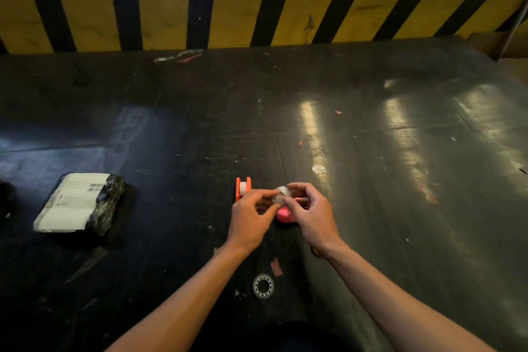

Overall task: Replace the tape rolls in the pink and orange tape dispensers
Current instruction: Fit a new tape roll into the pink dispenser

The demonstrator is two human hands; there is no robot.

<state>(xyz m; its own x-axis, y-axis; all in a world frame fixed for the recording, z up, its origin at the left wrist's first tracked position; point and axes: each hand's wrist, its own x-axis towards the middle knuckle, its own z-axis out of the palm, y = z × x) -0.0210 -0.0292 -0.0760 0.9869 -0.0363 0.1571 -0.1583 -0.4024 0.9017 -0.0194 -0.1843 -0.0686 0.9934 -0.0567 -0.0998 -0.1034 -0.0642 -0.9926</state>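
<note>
An orange tape dispenser [243, 189] stands on the dark table with a white roll seated in it, just left of my hands. The pink tape dispenser [284, 214] lies below my fingers, mostly hidden by them. A clear tape roll [282, 193] is held above the pink dispenser: my right hand [310, 213] grips it from the right, and my left hand [251, 216] pinches its left edge or loose end. A spent roll core [263, 286], a whitish ring, lies on the table nearer to me between my forearms.
A wrapped parcel [80, 203] with white labels lies at the left. Scraps of tape [276, 266] dot the dark table [400, 180]. A yellow and black striped barrier [257, 11] runs along the table's far edge.
</note>
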